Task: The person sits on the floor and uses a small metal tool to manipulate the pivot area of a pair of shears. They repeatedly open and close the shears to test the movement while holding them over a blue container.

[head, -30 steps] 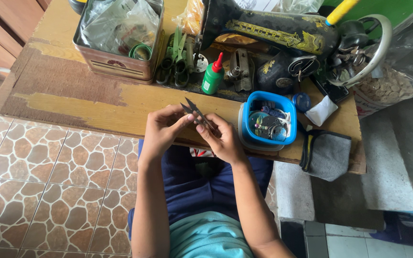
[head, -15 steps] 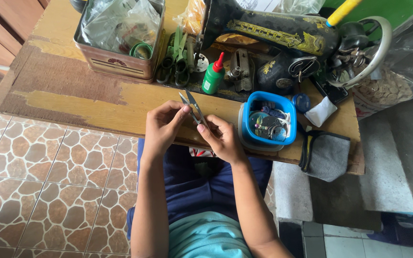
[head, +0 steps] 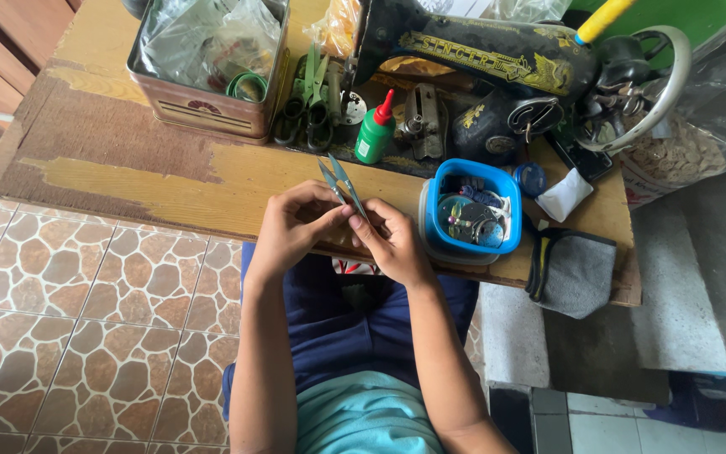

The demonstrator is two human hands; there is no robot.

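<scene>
A: so what's on the wooden table (head: 128,181)?

B: black sewing machine (head: 497,76) up at 1 o'clock, metal tin (head: 203,105) at 11, blue tub (head: 468,214) at 3 of the hands.

A: and the hands?

B: left hand (head: 291,231) and right hand (head: 392,244) both pinch small thread snips (head: 342,185) at the table's near edge, blades apart, pointing to 11.

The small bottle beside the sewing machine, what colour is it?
Green bottle with a red cap, head view.
</scene>
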